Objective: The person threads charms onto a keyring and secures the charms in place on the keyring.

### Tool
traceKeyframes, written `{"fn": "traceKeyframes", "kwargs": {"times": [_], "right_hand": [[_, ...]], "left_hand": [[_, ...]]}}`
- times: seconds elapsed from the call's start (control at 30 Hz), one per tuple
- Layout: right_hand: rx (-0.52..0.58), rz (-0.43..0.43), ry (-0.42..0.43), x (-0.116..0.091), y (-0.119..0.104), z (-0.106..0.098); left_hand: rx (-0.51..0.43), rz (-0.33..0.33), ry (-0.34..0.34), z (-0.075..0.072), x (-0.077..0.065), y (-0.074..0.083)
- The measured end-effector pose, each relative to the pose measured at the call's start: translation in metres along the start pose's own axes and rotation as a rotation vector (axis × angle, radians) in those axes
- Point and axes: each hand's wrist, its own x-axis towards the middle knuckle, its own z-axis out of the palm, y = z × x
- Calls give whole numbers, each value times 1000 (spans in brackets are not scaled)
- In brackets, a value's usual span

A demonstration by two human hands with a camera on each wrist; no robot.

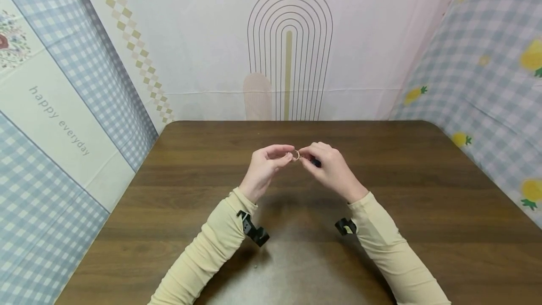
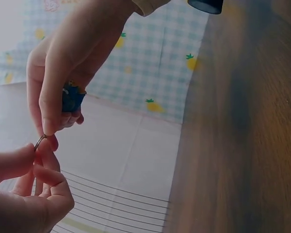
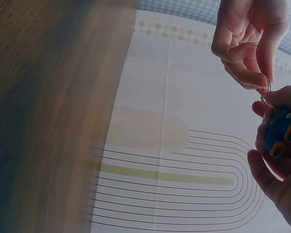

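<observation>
A thin metal key ring [image 1: 298, 155] is held up over the table between the two hands. Thumb and fingers of my left hand [image 1: 263, 169] pinch one side of it. From the other side, my right hand [image 1: 333, 168] pinches the keychain where it meets the ring, fingertips close to those of the left. A small blue figure with orange parts [image 3: 280, 132], the keychain's charm, sits within the right hand's curled fingers. In the left wrist view only a bit of the blue charm [image 2: 73, 99] shows, the rest hidden behind the fingers.
Beneath the hands spreads a dark brown wooden table [image 1: 203, 168]. A white patterned cloth [image 1: 203, 46] hangs behind it, with blue checked cloths at both sides. Black camera mounts [image 1: 253, 228] sit on both wrists, over pale yellow sleeves [image 1: 211, 239].
</observation>
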Motion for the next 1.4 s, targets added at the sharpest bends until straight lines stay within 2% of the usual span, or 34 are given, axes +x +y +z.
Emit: {"fn": "traceKeyframes", "kwargs": {"times": [0.13,0.3,0.43,0.63,0.73,0.9,1.03,1.2,1.4], "right_hand": [[-10,-10,-4,0,0,0],[-14,-25,-7,1,1,-2],[-17,-6,-24,1,0,-2],[-1,29,-40,0,0,-2],[4,39,-47,-1,-1,-3],[10,44,-57,-2,-2,-3],[9,24,-72,-1,-2,-4],[2,11,-100,-1,-3,-4],[-3,26,-109,-1,-3,-4]], "left_hand": [[18,2,1,-1,1,-1],[65,-38,-25,-3,1,1],[55,-61,-60,-3,1,5],[23,-52,-110,-3,-1,7],[32,-24,-94,-3,-1,6],[88,35,-29,-3,0,4],[122,51,-1,-4,1,2],[155,54,-4,-5,0,1],[160,26,-56,-4,1,3]]}}
